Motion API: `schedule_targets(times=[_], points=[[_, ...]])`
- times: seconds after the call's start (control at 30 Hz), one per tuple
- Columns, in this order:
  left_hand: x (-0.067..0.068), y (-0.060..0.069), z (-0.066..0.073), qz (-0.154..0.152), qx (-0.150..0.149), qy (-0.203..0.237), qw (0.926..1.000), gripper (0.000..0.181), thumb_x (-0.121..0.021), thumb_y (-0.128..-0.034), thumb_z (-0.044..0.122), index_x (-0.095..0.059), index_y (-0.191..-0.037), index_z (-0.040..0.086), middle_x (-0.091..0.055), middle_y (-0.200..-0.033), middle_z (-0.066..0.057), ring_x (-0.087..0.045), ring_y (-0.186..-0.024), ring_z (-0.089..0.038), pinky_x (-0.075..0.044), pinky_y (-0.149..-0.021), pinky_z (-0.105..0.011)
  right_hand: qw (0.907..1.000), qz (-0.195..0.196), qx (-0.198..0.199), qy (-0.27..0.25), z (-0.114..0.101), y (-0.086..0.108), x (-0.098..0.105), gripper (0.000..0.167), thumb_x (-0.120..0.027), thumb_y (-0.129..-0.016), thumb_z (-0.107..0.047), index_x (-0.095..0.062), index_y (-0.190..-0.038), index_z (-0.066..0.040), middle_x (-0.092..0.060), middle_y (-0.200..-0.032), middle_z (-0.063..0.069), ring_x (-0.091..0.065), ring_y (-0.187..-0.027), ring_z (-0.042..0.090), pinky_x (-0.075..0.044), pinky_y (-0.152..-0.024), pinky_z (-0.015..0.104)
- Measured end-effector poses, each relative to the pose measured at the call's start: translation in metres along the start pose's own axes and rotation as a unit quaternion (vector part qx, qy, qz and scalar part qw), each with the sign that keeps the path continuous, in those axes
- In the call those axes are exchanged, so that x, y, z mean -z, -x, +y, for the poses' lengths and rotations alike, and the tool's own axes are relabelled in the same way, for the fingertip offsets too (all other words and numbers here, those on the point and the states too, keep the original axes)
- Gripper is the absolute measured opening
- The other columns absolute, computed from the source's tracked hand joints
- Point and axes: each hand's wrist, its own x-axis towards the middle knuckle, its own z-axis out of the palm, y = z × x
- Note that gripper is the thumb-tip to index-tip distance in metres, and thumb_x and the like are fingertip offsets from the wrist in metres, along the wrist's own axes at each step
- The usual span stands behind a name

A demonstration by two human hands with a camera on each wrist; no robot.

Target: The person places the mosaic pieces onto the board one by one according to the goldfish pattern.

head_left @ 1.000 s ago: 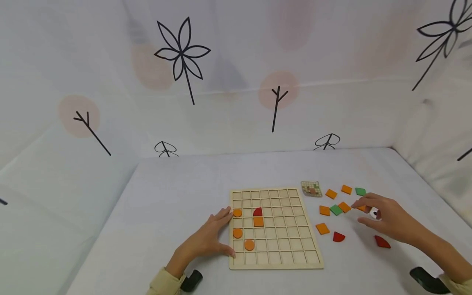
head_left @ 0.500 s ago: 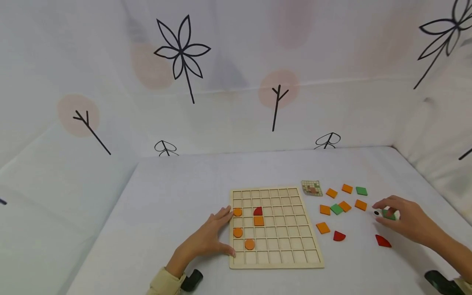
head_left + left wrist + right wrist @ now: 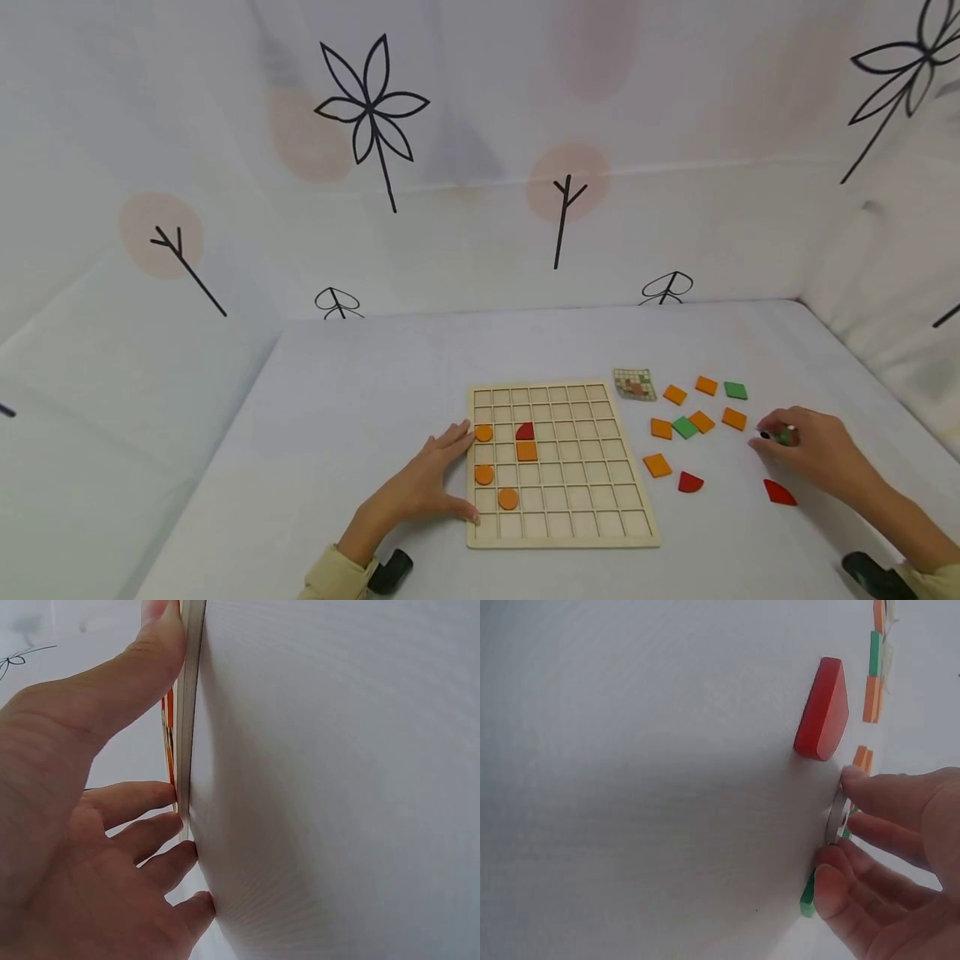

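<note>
A pale gridded board [image 3: 570, 475] lies flat, bearing several orange discs, an orange square [image 3: 527, 451] and a red quarter piece [image 3: 525, 432]. My left hand [image 3: 423, 483] spreads along its left side, thumb and fingertips at the board edge [image 3: 187, 697] in the left wrist view. Low over the cloth at the right, my right hand [image 3: 825, 458] pinches a white disc with a black dot [image 3: 764, 434]; the right wrist view shows the white disc [image 3: 836, 816] between thumb and fingertips. A green piece [image 3: 785, 436] is partly hidden under those fingers.
Right of the board are scattered orange squares [image 3: 657, 465], green pieces [image 3: 685, 427] and two red quarter pieces [image 3: 780, 492]. A small patterned card [image 3: 634, 384] lies by the board's top right corner. Patterned cloth walls [image 3: 465, 250] stand behind and beside the table.
My right hand has shifted right from above the orange squares, and its thumb and fingers have closed on the white disc. My left hand and the board have stayed put.
</note>
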Motion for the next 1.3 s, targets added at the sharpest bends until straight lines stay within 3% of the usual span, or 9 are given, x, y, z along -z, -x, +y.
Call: schedule_targets(times=[0.3,0.53,0.8,1.0,1.3], points=[[0.000,0.000,0.000,0.000,0.000,-0.001,1.0000,0.108,-0.085,-0.0594,0.047,-0.034,-0.147,0.008,-0.020,-0.156,-0.004,-0.015,-0.143,-0.024,-0.012,-0.115,-0.049,0.9998,-0.019,0.009,-0.003,-0.002,-0.001,-0.001,0.017,-0.077,-0.073,-0.005,-0.068,-0.086,0.002,-0.062,-0.080,0.009,-0.049,-0.065,0.018,-0.046,-0.049,0.018],[0.000,0.000,0.000,0.000,0.003,0.001,1.0000,0.108,-0.085,-0.0594,0.047,-0.034,-0.147,0.009,-0.020,-0.156,-0.004,-0.015,-0.143,-0.024,-0.013,-0.115,-0.050,0.9970,0.004,0.078,-0.006,-0.009,0.002,-0.002,0.016,-0.077,-0.071,0.001,-0.070,-0.084,-0.006,-0.063,-0.087,0.007,-0.049,-0.065,0.008,-0.048,-0.052,0.016],[0.000,0.000,0.000,-0.001,-0.001,0.002,1.0000,0.108,-0.085,-0.0599,0.047,-0.033,-0.147,0.008,-0.019,-0.157,-0.004,-0.014,-0.143,-0.024,-0.012,-0.115,-0.049,0.9892,0.029,0.141,-0.030,-0.036,0.000,-0.004,0.025,-0.080,-0.066,0.003,-0.071,-0.085,-0.010,-0.064,-0.092,0.006,-0.047,-0.066,0.002,-0.046,-0.048,0.017],[0.001,0.001,0.000,-0.002,0.003,0.007,1.0000,0.108,-0.085,-0.0600,0.047,-0.033,-0.147,0.009,-0.019,-0.157,-0.003,-0.015,-0.143,-0.024,-0.012,-0.115,-0.050,0.9766,0.039,0.204,-0.057,-0.058,-0.003,-0.006,0.029,-0.081,-0.064,0.005,-0.071,-0.085,-0.013,-0.064,-0.091,0.000,-0.050,-0.069,0.002,-0.047,-0.048,0.017],[0.001,0.001,-0.001,-0.003,-0.002,0.008,1.0000,0.108,-0.084,-0.0608,0.048,-0.033,-0.148,0.009,-0.019,-0.157,-0.003,-0.015,-0.143,-0.024,-0.012,-0.115,-0.049,0.9581,0.010,0.266,-0.107,-0.090,-0.003,-0.011,0.030,-0.078,-0.068,0.006,-0.073,-0.087,-0.017,-0.065,-0.095,-0.005,-0.054,-0.081,0.003,-0.047,-0.050,0.018]])
